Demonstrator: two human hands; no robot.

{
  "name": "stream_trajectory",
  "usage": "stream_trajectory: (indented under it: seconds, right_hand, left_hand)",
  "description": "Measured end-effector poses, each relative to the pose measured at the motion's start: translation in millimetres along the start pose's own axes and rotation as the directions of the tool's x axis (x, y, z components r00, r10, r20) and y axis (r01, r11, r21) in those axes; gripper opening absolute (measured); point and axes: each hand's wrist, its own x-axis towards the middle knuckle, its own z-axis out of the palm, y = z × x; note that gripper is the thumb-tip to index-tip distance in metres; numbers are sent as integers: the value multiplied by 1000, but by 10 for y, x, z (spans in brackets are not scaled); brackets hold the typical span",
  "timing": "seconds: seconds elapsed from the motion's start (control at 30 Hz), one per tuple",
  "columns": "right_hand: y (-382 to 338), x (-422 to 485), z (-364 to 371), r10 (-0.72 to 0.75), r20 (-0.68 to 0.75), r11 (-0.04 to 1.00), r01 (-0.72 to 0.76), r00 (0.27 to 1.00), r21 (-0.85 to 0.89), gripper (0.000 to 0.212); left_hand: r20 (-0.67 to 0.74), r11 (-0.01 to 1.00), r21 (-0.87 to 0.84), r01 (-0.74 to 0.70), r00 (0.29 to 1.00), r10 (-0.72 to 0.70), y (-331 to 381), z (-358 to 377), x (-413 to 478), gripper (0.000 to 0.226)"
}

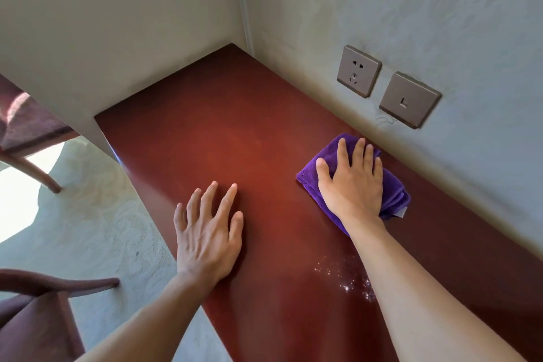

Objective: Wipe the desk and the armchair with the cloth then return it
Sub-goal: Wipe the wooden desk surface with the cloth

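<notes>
Beside the wall edge, right hand (351, 182) presses cloth (393, 194).

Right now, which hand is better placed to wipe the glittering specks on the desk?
The right hand: it presses flat on the purple cloth, and the specks lie close by on the desk, nearer the person. The left hand rests bare on the wood, holding nothing.

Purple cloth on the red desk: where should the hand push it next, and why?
Probably the right hand, pressing flat on the folded purple microfibre cloth, should slide it toward you along the glossy red-brown wooden desk to the glittery white specks beside the forearm, since they look unwiped.
</notes>
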Motion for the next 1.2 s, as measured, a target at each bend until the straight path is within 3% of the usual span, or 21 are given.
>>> stream_trajectory:
  seconds: [0.23, 0.8, 1.0, 1.2]
  right_hand:
    - [-515, 369, 116, -71, -8, 997, 71, 997, -14, 75]
    - [-2053, 1378, 411, -247, 16, 969, 247, 969, 4, 79]
    - [-2485, 1464, 482, -384, 51, 923, 384, 922, 13, 79]
    - [-2720, 1321, 519, -562, 89, 827, 561, 822, 43, 77]
  left_hand:
    - [-22, 991, -42, 131, 991, -132, -524, 64, 682, 65]
    - [-9, 995, -17, 102, 995, -102, -573, 85, 793, 59]
    - [-18, 995, -36, 97, 995, -97, -593, 76, 811, 58]
    - [-19, 993, -54, 107, 994, -108, -591, 82, 799, 57]
